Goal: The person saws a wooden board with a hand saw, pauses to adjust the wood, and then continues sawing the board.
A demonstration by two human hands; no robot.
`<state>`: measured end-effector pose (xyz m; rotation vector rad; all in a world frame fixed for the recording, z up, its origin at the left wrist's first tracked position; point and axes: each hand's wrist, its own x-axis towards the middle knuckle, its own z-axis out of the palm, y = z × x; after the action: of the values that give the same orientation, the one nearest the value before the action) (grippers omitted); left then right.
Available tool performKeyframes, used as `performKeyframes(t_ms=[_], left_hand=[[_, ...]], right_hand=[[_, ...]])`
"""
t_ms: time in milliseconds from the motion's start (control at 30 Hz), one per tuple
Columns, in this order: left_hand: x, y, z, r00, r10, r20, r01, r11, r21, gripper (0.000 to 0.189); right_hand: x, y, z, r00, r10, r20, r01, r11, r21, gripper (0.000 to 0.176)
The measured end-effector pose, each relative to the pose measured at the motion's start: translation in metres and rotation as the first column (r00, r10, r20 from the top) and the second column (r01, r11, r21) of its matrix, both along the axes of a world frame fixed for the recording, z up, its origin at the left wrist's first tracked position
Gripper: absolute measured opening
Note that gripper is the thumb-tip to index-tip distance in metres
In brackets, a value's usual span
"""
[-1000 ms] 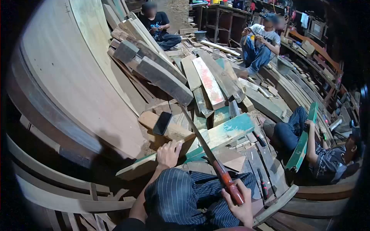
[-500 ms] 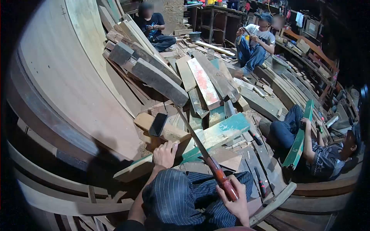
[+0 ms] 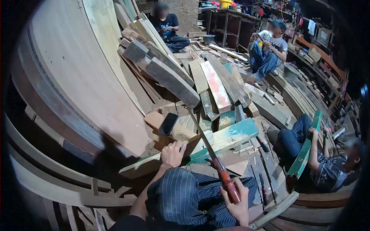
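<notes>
My left hand (image 3: 172, 153) is closed over the upper edge of a wooden board (image 3: 138, 168) in front of my knees. That board has green paint along part of its side, and a pale, partly green plank end (image 3: 235, 130) shows to its right. In my right hand (image 3: 236, 200) is a long-bladed tool (image 3: 227, 181), gripped by its glossy red-brown handle above my right thigh. Its narrow blade slants up and left across the boards, the tip toward the dark beam (image 3: 173, 82). A black phone (image 3: 168, 124) lies on a wood block (image 3: 154, 120) just beyond my left hand.
Stacked planks and offcuts fill the floor ahead. Large curved panels (image 3: 77, 77) stand at left. A red-and-black-handled tool (image 3: 264, 188) lies right of my knee. One person at right holds a green board (image 3: 306, 144); two others sit farther back, one at a bench (image 3: 231, 17).
The whole view has shifted, so the scene sits slightly farther right and lower. My left hand stays on the board, and my right hand keeps hold of the tool in nearly the same pose.
</notes>
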<state>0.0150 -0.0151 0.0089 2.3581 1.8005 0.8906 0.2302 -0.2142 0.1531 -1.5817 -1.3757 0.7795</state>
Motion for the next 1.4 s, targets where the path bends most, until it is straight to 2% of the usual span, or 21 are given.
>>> performKeyframes(t_ms=[100,133,233,300,433,533,633,733,833,867,967,1067,1133,1233,1367,1400], left_hand=[[-0.001,-0.002,0.004,0.999,0.016,-0.049,-0.019,0.998,-0.066,0.037],[-0.002,0.001,-0.003,0.999,0.008,-0.051,-0.010,0.999,-0.041,0.033],[-0.004,0.003,-0.013,0.999,0.030,-0.045,-0.031,0.999,-0.009,0.030],[-0.006,0.004,-0.012,0.996,0.047,-0.073,-0.051,0.998,-0.049,0.027],[-0.008,0.002,-0.013,0.992,0.067,-0.111,-0.069,0.998,-0.007,0.025],[-0.008,0.000,-0.003,0.996,0.030,-0.086,-0.034,0.998,-0.048,0.027],[-0.007,-0.002,-0.004,0.994,0.018,-0.104,-0.022,0.999,-0.033,0.028],[-0.005,-0.004,-0.007,0.996,-0.015,-0.090,0.017,1.000,0.024,0.030],[-0.008,-0.006,-0.015,0.994,-0.046,-0.098,0.052,0.996,0.066,0.031],[-0.010,-0.002,-0.021,0.992,-0.054,-0.110,0.063,0.995,0.081,0.031],[-0.012,0.006,-0.034,0.989,-0.055,-0.139,0.069,0.993,0.095,0.027],[-0.005,0.006,-0.032,0.992,-0.067,-0.109,0.080,0.990,0.118,0.027],[0.004,0.001,-0.022,0.993,-0.088,-0.074,0.097,0.986,0.133,0.027],[0.016,0.004,-0.010,0.982,-0.113,-0.153,0.106,0.993,-0.052,0.019],[0.024,0.009,-0.014,0.994,-0.059,-0.094,0.068,0.993,0.094,0.023],[0.022,0.009,-0.013,0.991,-0.085,-0.100,0.093,0.992,0.081,0.019]], right_hand=[[0.002,-0.001,-0.006,0.996,0.056,0.062,-0.057,0.998,0.007,0.025],[0.002,0.000,-0.010,0.992,0.086,0.088,-0.088,0.996,0.016,0.027],[0.000,0.004,-0.022,0.980,0.182,0.083,-0.181,0.983,-0.014,0.027],[-0.004,0.009,-0.017,0.978,0.197,0.071,-0.198,0.980,0.005,0.031],[-0.003,0.015,-0.014,0.983,0.172,0.062,-0.175,0.984,0.037,0.031],[-0.004,0.017,-0.008,0.991,0.130,0.024,-0.131,0.989,0.063,0.027],[-0.007,0.012,0.001,0.994,0.065,-0.085,-0.066,0.998,-0.009,0.024],[-0.010,0.000,0.012,0.993,0.045,-0.109,-0.047,0.999,-0.014,0.023],[-0.009,-0.009,0.022,0.995,0.097,0.017,-0.096,0.993,-0.073,0.025],[-0.012,-0.010,0.022,0.995,0.078,0.056,-0.078,0.997,-0.002,0.026],[-0.012,-0.009,0.027,0.997,0.061,0.038,-0.058,0.996,-0.070,0.026],[-0.012,-0.009,0.028,0.996,0.042,0.078,-0.042,0.999,-0.008,0.025],[-0.011,-0.009,0.033,0.999,0.034,0.031,-0.033,0.999,-0.008,0.024],[-0.006,-0.006,0.034,0.999,0.004,0.034,-0.005,0.999,0.038,0.023],[0.002,-0.002,0.025,0.999,-0.014,0.036,0.012,0.998,0.067,0.022],[0.003,-0.002,0.021,0.999,0.004,0.034,-0.006,0.997,0.073,0.024]])
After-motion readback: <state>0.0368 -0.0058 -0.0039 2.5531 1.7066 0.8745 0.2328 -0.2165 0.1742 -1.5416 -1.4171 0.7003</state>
